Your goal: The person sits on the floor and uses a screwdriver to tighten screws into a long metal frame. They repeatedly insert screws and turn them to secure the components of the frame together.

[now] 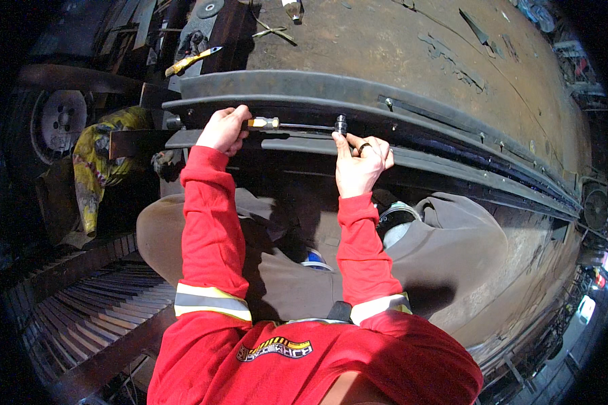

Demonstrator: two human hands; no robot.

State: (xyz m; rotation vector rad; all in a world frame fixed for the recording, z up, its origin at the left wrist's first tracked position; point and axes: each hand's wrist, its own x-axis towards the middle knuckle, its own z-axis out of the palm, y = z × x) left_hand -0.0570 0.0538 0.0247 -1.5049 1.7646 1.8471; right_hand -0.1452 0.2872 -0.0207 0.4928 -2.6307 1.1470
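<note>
My left hand is closed around the handle of a screwdriver, which has a yellowish handle and a long thin shaft pointing right. At the far end of the shaft is a small dark cylindrical metal part. The fingertips of my right hand pinch that part from below, and a dark ring shows on one finger. Both hands are over a long dark steel rail assembly running left to right, with small bolts along it. Whether the screwdriver tip touches the part or sits in it, I cannot tell.
Beyond the rails lie a paintbrush, a small bottle and a round disc. A stained yellow cloth hangs at the left, near a wheel. Stacked metal strips are at lower left; my bent legs flank the near side.
</note>
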